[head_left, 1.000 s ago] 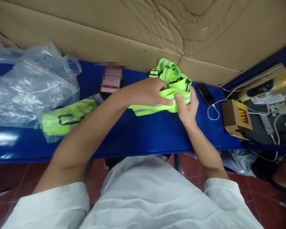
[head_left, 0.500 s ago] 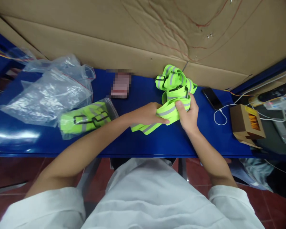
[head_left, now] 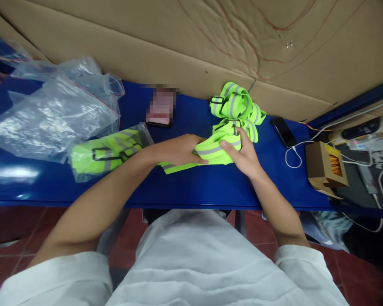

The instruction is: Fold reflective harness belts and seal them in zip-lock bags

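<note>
A neon-yellow reflective strap with a silver stripe is bunched in folds between my two hands. My left hand grips its left end, and a loose tail of strap sticks out beneath the palm. At the other end my right hand is closed on the folds, thumb pressed on the near face. Black buckle parts show at the back of the bundle. Just behind lies a loose pile of the same strap with a black buckle, on the blue table.
Left of my forearm lies a clear bag with a folded reflective strap. Empty plastic bags are heaped at the far left. A pixelated phone-like object, a black phone on a white cable and a small cardboard box also rest there.
Both hands have shifted slightly left and closer together with the strap, whose folds look more gathered. More strap shows behind my right hand. The camera view has also moved a little.
</note>
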Tool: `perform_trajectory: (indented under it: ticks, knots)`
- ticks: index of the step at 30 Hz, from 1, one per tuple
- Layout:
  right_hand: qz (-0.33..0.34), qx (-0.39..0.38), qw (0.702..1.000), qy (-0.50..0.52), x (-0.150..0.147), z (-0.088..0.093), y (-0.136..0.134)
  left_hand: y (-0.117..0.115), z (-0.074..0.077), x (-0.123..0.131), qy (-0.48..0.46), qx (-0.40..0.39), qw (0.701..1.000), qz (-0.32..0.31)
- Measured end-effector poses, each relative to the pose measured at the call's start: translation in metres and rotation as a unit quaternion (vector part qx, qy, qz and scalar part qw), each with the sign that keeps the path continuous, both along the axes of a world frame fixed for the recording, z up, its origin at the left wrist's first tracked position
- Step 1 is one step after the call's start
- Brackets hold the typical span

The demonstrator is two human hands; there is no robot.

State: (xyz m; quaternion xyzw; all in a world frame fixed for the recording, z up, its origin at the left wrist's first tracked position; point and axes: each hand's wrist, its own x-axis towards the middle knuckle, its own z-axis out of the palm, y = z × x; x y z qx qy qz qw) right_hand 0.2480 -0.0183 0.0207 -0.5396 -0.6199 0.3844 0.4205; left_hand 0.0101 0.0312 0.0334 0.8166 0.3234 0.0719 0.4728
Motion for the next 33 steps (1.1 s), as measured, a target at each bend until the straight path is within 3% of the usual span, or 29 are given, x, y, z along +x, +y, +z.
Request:
perform_trajectory:
  ticks: [4,8,14,21,25,29,33]
  knots:
    - [-0.001,-0.108,0.99,0.096,0.001,-0.002,-0.001,0.004,-0.003,-0.003,0.014,-0.05,0.998,-0.03]
    - [0.045,-0.173,0.97,0.168,-0.003,0.005,-0.005,0.005,-0.003,-0.007,0.091,-0.061,0.994,0.003]
    - [0.111,-0.262,0.932,0.226,0.001,0.015,-0.006,0.002,-0.009,-0.003,0.009,-0.116,0.992,-0.05]
    - [0.135,-0.221,0.939,0.228,0.004,0.008,-0.001,-0.01,-0.023,0.014,-0.119,-0.1,0.984,-0.087]
    - [0.13,-0.206,0.947,0.209,0.004,0.009,-0.002,-0.009,-0.01,0.004,-0.054,-0.077,0.993,-0.078]
    - [0.07,-0.142,0.974,0.163,0.002,0.013,-0.007,-0.001,0.008,-0.012,-0.058,-0.061,0.996,-0.041]
    - [0.055,-0.095,0.984,0.143,-0.004,0.017,-0.013,0.003,0.004,-0.012,-0.045,-0.088,0.994,-0.035]
